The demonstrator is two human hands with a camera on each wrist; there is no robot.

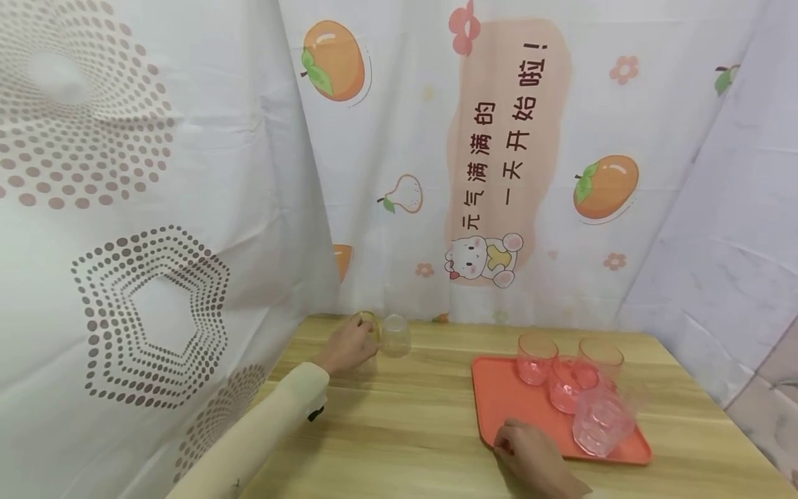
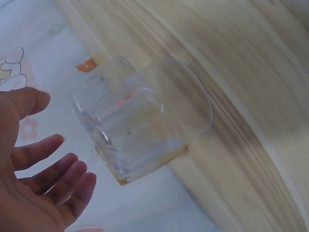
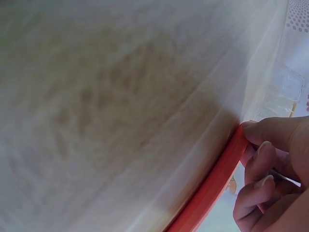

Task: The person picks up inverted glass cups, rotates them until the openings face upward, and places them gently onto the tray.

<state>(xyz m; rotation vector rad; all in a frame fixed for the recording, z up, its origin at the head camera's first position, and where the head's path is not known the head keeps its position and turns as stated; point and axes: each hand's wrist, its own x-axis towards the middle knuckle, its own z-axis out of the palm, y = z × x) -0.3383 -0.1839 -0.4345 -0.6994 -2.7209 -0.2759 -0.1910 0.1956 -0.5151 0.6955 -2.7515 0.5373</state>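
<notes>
At the back left of the table, my left hand (image 1: 350,344) is beside two see-through cups. One cup (image 1: 376,328) has a yellowish tint and is partly covered by the fingers; the other, a clear cup (image 1: 397,338), stands just right of it. In the left wrist view the fingers (image 2: 53,147) are spread and relaxed, with a gap between them and the cups. My right hand (image 1: 531,454) pinches the front left corner of a red tray (image 1: 506,407). The right wrist view has the thumb on the tray's rim (image 3: 212,186), other fingers curled.
Several see-through cups are grouped on the tray's right part, among them a pink-looking cup (image 1: 535,367) at the back and a faceted cup (image 1: 600,424) in front. A patterned curtain (image 1: 399,242) hangs along the table's back edge, another curtain (image 1: 206,159) on the left.
</notes>
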